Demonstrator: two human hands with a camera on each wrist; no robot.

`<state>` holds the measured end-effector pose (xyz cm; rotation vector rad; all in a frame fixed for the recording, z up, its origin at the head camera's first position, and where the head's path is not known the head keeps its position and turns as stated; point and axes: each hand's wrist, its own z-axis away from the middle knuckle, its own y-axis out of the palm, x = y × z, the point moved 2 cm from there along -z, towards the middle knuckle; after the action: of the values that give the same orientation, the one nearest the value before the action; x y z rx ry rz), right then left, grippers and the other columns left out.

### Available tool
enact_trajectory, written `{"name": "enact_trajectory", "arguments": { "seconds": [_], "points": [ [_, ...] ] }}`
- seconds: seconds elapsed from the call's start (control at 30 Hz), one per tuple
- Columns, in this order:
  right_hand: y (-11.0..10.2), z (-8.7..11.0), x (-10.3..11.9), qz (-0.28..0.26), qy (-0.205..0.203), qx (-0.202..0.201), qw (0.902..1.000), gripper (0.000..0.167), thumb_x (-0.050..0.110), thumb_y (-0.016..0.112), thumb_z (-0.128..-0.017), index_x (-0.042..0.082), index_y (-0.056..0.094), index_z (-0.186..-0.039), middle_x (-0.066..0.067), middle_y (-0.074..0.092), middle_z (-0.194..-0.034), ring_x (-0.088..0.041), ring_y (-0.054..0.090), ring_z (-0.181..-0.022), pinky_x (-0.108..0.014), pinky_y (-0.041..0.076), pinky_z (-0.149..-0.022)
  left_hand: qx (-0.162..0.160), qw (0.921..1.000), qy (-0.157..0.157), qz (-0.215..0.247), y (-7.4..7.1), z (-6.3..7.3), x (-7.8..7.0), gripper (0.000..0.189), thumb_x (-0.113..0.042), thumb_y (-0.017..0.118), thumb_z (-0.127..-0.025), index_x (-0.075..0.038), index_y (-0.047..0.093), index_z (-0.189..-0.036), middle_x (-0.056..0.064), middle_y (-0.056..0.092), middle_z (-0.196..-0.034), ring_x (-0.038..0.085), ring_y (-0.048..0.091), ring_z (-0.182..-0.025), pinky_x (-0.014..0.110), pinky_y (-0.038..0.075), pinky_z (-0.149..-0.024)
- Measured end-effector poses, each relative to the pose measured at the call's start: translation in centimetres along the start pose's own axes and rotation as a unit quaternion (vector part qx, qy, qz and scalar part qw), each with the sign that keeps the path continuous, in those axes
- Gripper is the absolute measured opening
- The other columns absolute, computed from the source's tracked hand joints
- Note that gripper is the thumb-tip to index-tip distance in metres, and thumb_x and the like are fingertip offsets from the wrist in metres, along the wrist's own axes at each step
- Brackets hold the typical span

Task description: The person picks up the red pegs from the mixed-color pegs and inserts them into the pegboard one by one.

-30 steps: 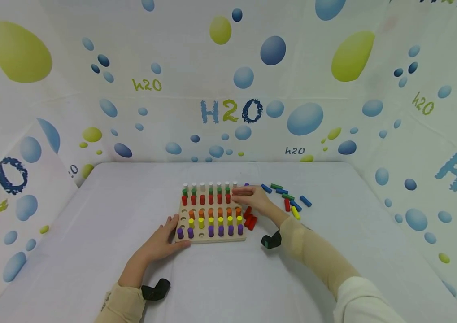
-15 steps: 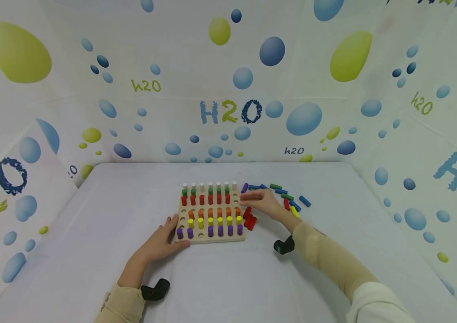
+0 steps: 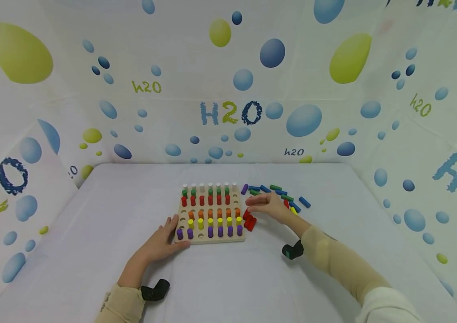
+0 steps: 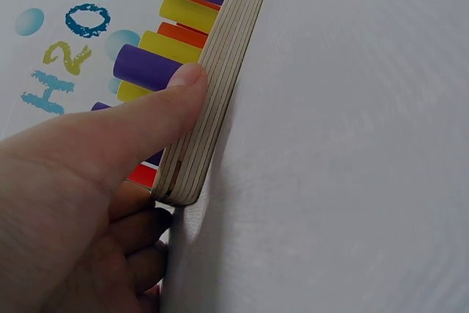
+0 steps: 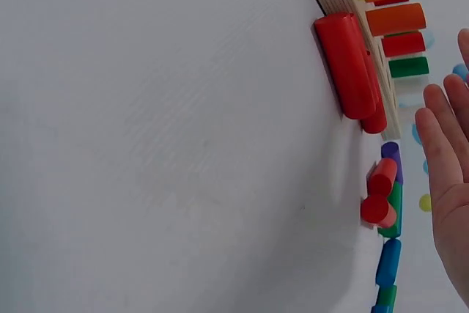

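A wooden pegboard [image 3: 216, 241] carries upright pegs in rows of white, green, red [image 3: 210, 199], orange, yellow [image 3: 211, 221] and purple [image 3: 220, 231]. My left hand [image 3: 156, 244] grips its front left corner. In the left wrist view the thumb [image 4: 139, 126] presses the front edge beside a purple peg [image 4: 143, 67], with the other fingers around the corner. My right hand [image 3: 270, 206] hovers just right of the board, over several loose red pegs [image 3: 250, 223]. Its fingers [image 5: 440, 133] are extended with nothing seen between them. The red pegs [image 5: 348, 64] lie against the board's right side.
More loose pegs lie scattered behind and right of my right hand: a purple peg [image 3: 245, 189], several blue pegs [image 3: 304, 202], green pegs [image 3: 275, 187] and a yellow peg [image 3: 294, 210]. Bare holes [image 3: 201, 235] show in the board. A patterned sheet [image 3: 163, 121] stands behind the white table [image 3: 131, 193].
My right hand has moved from the board's right holes rightward and nearer to me, over the loose red pegs. The purple, blue and green pegs behind it came into view. My left hand stays put.
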<state>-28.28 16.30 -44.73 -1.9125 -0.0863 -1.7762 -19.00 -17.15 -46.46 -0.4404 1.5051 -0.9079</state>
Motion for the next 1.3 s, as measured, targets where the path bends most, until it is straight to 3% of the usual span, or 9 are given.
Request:
{"name": "enact_trajectory", "arguments": {
  "seconds": [0.3, 0.53, 1.0, 1.3],
  "points": [
    [-0.1, 1.3, 1.0, 0.024, -0.028, 0.031, 0.9988, 0.032, 0.009, 0.066, -0.084, -0.006, 0.061, -0.112, -0.018, 0.064, -0.109, -0.022, 0.064, -0.097, -0.032, 0.051, -0.084, -0.002, 1.0, 0.001, -0.002, 0.0, 0.0, 0.1, 0.097, -0.05, 0.064, -0.08, 0.003, 0.014, -0.144, 0.027, 0.012, -0.147, 0.041, 0.007, -0.135, 0.051, 0.007, -0.11],
    [0.1, 1.3, -0.8, 0.04, 0.003, 0.043, 0.9982, 0.033, 0.018, 0.072, -0.08, 0.003, 0.066, -0.109, -0.009, 0.067, -0.106, -0.02, 0.063, -0.098, -0.031, 0.051, -0.085, -0.002, 1.0, 0.001, -0.006, 0.1, -0.2, 0.3, 0.098, -0.051, 0.064, -0.079, 0.002, 0.014, -0.144, 0.027, 0.012, -0.147, 0.04, 0.007, -0.136, 0.051, 0.007, -0.11],
    [0.2, 1.9, -0.7, 0.109, -0.029, 0.07, 0.9912, 0.027, 0.014, 0.073, -0.078, 0.005, 0.069, -0.103, -0.007, 0.069, -0.1, -0.017, 0.065, -0.093, -0.028, 0.053, -0.081, -0.001, 1.0, -0.007, -0.006, 0.1, -0.3, 0.5, 0.099, -0.053, 0.063, -0.079, 0.001, 0.014, -0.145, 0.027, 0.011, -0.147, 0.041, 0.007, -0.135, 0.052, 0.007, -0.109],
    [0.4, 2.6, 0.5, 0.193, -0.048, 0.093, 0.9756, 0.023, 0.014, 0.073, -0.078, 0.008, 0.071, -0.1, 0.001, 0.069, -0.095, -0.015, 0.063, -0.093, -0.028, 0.053, -0.081, -0.002, 0.9999, -0.01, -0.008, 0.0, -0.1, 0.2, 0.099, -0.053, 0.064, -0.078, 0.001, 0.014, -0.145, 0.028, 0.01, -0.147, 0.042, 0.007, -0.135, 0.054, 0.008, -0.109]
  ]
}}
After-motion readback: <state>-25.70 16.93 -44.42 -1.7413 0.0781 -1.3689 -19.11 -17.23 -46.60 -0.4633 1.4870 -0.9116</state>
